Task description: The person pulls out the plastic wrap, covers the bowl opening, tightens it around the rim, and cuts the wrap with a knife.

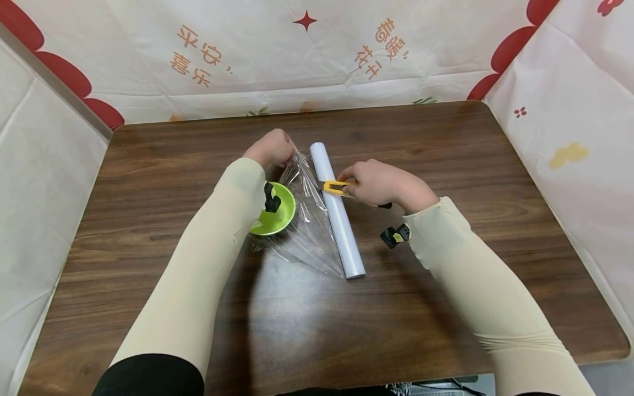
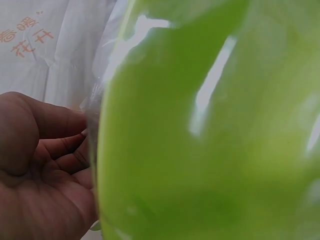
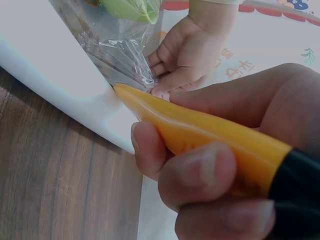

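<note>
My left hand (image 1: 274, 147) pinches the far corner of a sheet of clear plastic wrap (image 1: 309, 220), pulling it into creases. The sheet runs from a white roll (image 1: 345, 236) that lies lengthwise on the table. A green bowl (image 1: 283, 212) stands under the left wrist, with the wrap over part of it; in the left wrist view the green bowl (image 2: 200, 140) fills most of the picture. Fingers of my right hand (image 1: 373, 181) grip a yellow utility knife (image 3: 200, 132) with a black end. Its tip is right at the roll, on the side where the wrap comes off.
The brown wooden table (image 1: 446, 308) extends around both arms. A white printed cloth (image 1: 277, 60) hangs behind its far edge, with more cloth at both sides. Small black cameras sit on the wrists, the right camera (image 1: 394, 236) low over the table.
</note>
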Action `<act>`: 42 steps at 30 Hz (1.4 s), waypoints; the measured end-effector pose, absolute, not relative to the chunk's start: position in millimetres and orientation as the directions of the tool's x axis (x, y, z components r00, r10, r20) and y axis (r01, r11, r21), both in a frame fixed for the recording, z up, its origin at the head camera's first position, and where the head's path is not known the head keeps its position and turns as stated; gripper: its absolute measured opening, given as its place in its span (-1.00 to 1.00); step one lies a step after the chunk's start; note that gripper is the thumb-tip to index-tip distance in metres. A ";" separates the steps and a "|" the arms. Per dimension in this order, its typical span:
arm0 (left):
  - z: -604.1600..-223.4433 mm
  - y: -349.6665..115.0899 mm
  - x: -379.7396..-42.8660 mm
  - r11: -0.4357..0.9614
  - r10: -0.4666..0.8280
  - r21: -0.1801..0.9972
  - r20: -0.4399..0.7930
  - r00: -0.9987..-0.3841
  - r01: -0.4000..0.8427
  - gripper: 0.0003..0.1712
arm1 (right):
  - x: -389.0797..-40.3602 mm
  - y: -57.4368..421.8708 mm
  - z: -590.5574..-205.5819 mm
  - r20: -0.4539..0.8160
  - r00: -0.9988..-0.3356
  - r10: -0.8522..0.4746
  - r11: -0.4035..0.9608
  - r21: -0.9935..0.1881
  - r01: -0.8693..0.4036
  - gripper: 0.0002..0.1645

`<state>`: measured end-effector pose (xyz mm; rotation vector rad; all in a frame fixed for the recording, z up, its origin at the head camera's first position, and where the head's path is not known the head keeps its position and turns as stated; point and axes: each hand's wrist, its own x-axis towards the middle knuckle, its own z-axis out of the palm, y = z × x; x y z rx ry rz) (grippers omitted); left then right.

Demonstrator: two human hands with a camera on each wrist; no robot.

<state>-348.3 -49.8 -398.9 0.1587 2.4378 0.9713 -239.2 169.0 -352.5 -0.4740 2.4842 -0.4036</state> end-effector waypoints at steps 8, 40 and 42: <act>-398.4 -48.6 -347.8 0.734 0.288 0.675 -0.410 -0.865 -0.075 -0.72 | -235.8 171.9 -352.8 -0.486 -0.764 -0.425 0.888 -0.388 -0.247 -0.52; -394.5 -48.6 -346.2 0.723 0.279 0.685 -0.414 -0.866 -0.095 -0.71 | -218.4 178.0 -352.3 -0.506 -0.730 -0.459 0.881 -0.368 -0.299 -0.54; -394.2 -49.6 -346.1 0.722 0.277 0.685 -0.413 -0.868 -0.095 -0.72 | -217.2 178.1 -352.1 -0.510 -0.726 -0.461 0.879 -0.372 -0.297 -0.54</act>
